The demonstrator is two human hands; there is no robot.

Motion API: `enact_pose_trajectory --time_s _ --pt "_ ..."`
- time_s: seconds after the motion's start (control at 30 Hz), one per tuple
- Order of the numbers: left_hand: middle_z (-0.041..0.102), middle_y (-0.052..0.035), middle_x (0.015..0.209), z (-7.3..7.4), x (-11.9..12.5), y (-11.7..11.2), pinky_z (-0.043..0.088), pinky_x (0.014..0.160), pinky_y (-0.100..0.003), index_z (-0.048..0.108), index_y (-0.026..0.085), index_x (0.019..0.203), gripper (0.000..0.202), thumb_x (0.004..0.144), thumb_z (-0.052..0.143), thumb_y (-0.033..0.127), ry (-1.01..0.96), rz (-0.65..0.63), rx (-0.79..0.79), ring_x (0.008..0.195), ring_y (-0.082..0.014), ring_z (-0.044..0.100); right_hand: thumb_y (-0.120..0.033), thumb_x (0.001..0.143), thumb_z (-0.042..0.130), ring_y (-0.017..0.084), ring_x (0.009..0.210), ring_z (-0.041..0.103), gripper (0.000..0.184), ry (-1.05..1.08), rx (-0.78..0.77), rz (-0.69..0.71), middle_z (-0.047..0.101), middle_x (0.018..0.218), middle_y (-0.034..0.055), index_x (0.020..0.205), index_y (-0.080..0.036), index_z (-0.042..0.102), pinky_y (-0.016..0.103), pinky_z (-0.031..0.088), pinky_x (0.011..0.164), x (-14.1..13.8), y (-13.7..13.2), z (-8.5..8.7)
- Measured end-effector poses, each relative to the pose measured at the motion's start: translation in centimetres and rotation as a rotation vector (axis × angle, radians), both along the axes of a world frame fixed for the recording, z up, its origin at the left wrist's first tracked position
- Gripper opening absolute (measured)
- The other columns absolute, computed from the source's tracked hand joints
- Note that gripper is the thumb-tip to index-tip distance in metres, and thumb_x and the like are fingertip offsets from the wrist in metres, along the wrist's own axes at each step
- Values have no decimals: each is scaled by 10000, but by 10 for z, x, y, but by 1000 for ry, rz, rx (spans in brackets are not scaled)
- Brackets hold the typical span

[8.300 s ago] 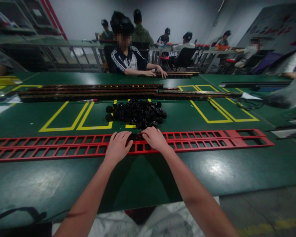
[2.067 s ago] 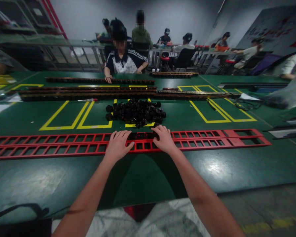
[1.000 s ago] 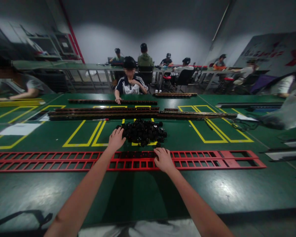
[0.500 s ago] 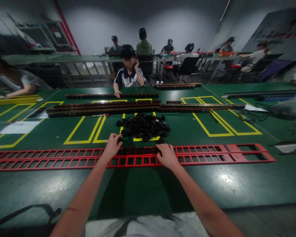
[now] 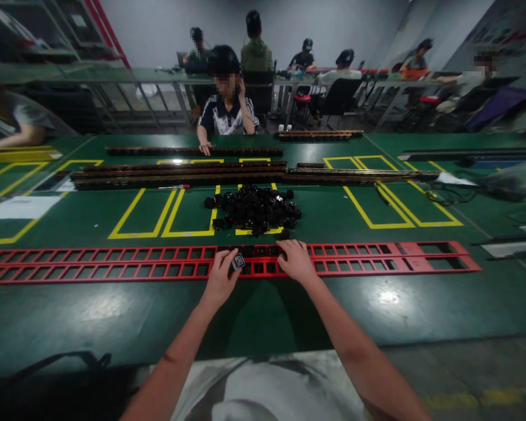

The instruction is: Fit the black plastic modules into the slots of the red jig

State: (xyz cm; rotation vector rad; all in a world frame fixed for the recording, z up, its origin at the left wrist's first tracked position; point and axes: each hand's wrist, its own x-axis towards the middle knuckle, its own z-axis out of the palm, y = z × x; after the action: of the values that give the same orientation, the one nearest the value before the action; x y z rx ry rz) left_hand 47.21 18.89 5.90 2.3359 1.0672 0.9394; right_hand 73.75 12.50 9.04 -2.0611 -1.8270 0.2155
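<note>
My left hand [image 5: 221, 275] pinches a small square block [image 5: 238, 261], its light grey face with dark marks turned upward, just over the red slotted frame [image 5: 350, 266]. This long frame lies flat across the table, with two rows of rectangular openings. Several black blocks [image 5: 259, 250] sit in its far row between my hands. My right hand [image 5: 296, 262] rests on the frame at the right end of those blocks, fingers bent over it and apart; their tips are partly hidden. Just beyond the frame lies a heap of black blocks [image 5: 256, 210], with one loose block [image 5: 284, 234] near my right fingers.
Long dark strips [image 5: 179, 175] lie side by side behind the heap, near a thin screwdriver-like tool [image 5: 174, 186]. A co-worker [image 5: 228, 111] sits opposite with one hand on another strip [image 5: 149, 151]. White paper [image 5: 20, 207] lies at left, cables [image 5: 438, 199] at right.
My left hand has come from the heap's near edge toward me and right, carrying the block, whose grey face now shows. My right hand stays on the frame. The camera view has tilted downward.
</note>
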Motion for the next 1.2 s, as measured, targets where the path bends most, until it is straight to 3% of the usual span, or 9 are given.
enact_pose_trajectory --time_s 0.2,0.37,0.57,0.7,0.77,0.87,0.97,1.1,1.2 --pt "540 -131 1303 -2 0 -8 496 1094 -452 505 235 1376 413 964 506 238 26 -59 52 1259 -258 563 -190 872 502 250 1189 552 448 28 -2 14 688 1271 103 1298 -150 637 414 321 1052 0 0 1" --pt "598 -126 1255 -3 1 -8 493 1073 -524 551 247 1320 380 942 535 224 30 -34 95 1216 -293 571 -175 857 510 246 1169 558 441 33 4 9 694 1255 97 1277 -162 645 418 323 1054 1 1 0" --pt "561 -126 1264 -5 -1 -11 520 1052 -478 495 264 1402 482 934 595 317 23 -70 109 1205 -274 582 -178 858 515 251 1175 556 438 44 5 1 692 1255 100 1275 -171 647 418 328 1055 1 1 0" --pt "587 -104 1248 0 3 -8 548 989 -444 564 272 1339 427 928 615 378 98 -168 67 1151 -265 611 -173 855 529 249 1180 554 442 51 11 6 691 1255 103 1283 -162 644 420 326 1064 1 -1 0" --pt "616 -90 1146 5 9 -8 567 904 -422 607 253 1263 395 915 634 437 140 -143 41 1045 -258 638 -171 856 529 249 1182 554 442 54 12 6 692 1258 102 1282 -164 643 419 325 1067 1 -1 0" --pt "618 -84 1058 14 20 -11 550 841 -434 608 241 1244 419 907 624 489 239 2 45 981 -276 639 -175 859 521 253 1182 555 442 54 12 9 692 1259 98 1284 -163 639 419 326 1066 1 -1 0" --pt "599 -96 1114 25 28 -15 517 877 -458 576 246 1280 372 938 557 390 319 36 64 1027 -285 626 -176 862 514 254 1182 557 438 52 12 9 693 1257 99 1282 -159 638 416 327 1060 1 -1 0" --pt "575 -96 1177 33 31 -19 504 890 -429 583 233 1210 282 940 503 259 349 -105 54 1011 -250 610 -171 860 516 249 1184 559 431 57 7 10 694 1258 100 1273 -158 640 412 324 1056 1 -1 1" --pt "586 -84 1136 35 34 -20 491 889 -411 589 215 1095 191 961 453 222 380 -114 54 1018 -241 600 -168 856 518 248 1185 559 429 59 5 12 696 1257 95 1267 -158 641 411 317 1061 1 -1 1"
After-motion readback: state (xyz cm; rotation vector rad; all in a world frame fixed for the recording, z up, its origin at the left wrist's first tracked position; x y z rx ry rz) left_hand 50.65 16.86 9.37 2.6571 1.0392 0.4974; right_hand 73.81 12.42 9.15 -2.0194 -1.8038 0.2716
